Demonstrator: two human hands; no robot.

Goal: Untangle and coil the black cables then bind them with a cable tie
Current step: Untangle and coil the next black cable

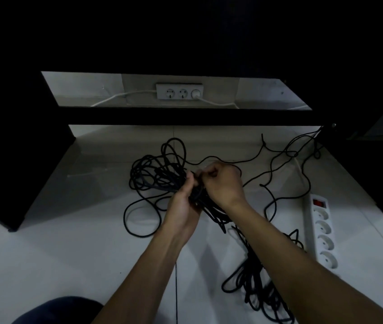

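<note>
Now black cables [157,176] within curled fingers [191,183].

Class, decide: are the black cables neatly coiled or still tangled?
Still tangled: the black cables sprawl in loose loops across the floor, gathered only where both hands grip them.

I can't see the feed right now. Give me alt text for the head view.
Both hands meet over a bundle of black cables: the left hand grips the gathered loops while the right hand pinches something small at the bundle. More black cable sprawls loose across the pale floor, beside a white power strip on the right.
</note>
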